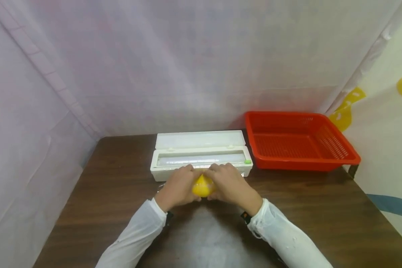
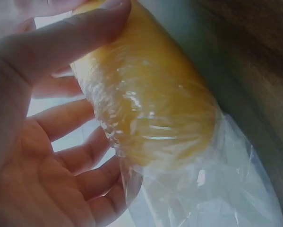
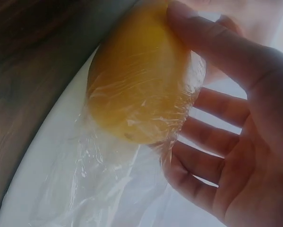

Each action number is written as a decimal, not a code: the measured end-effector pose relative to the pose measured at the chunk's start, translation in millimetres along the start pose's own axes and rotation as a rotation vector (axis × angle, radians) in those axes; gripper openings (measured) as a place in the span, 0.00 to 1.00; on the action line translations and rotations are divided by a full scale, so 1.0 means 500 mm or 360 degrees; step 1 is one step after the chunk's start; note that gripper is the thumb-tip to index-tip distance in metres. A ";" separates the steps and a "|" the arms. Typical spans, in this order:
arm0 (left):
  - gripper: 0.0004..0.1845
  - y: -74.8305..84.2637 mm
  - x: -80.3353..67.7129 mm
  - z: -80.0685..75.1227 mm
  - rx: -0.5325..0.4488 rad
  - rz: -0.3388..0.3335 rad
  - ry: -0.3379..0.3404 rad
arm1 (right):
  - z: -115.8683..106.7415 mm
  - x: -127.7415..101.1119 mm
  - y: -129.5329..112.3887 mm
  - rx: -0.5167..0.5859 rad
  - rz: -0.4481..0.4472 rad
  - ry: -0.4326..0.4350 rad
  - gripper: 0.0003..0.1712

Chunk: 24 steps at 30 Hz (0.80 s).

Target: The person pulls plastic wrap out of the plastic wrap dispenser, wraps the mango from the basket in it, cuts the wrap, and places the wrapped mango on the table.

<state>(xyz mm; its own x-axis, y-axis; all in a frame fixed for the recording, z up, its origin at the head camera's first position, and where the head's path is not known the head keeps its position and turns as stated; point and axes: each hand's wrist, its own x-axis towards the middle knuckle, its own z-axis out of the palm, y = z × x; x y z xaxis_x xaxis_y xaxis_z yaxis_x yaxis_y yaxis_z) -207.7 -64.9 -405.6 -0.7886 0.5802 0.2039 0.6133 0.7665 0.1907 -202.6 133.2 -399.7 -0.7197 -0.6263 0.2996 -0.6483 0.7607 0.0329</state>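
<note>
Item: yellow fruit (image 1: 203, 186), at the near edge of the white wrap dispenser (image 1: 201, 154), mid-desk (image 1: 120, 193). Your left hand (image 1: 179, 186) and right hand (image 1: 231, 186) cup it, fingers (image 2: 80, 33) curled round it. Status: cling film (image 3: 98, 179) already covers most of the fruit; a loose tail is left to fold in. Nearby: red basket (image 1: 299, 141), far right, well apart. Nothing blocks your hands.

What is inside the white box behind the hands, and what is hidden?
The white box, lid open, shows a pale roll of film lying along its length. Both hands, the left hand and right hand, cover its front edge, so that part is hidden.
</note>
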 end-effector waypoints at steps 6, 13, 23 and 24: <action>0.41 -0.001 -0.001 -0.004 -0.0081 -0.0057 -0.0053 | -0.004 0.003 0.013 0.0141 0.0051 -0.0094 0.32; 0.37 0.002 -0.003 -0.002 -0.0059 -0.0068 -0.0061 | -0.001 0.005 0.024 0.0233 0.0042 -0.0126 0.29; 0.40 0.005 -0.004 0.009 -0.0050 -0.0075 -0.0012 | -0.001 0.005 0.029 0.0303 0.0115 -0.0218 0.27; 0.41 0.004 -0.005 0.011 -0.0068 -0.0079 0.0005 | 0.000 0.006 0.029 0.0307 0.0114 -0.0224 0.27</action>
<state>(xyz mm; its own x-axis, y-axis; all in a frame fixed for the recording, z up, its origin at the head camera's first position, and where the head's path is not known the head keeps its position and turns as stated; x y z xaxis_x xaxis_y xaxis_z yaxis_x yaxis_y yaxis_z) -204.8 -63.0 -411.1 -0.8178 0.5411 0.1962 0.5751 0.7816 0.2416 -214.2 142.5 -398.2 -0.7842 -0.6000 0.1583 -0.6203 0.7657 -0.1702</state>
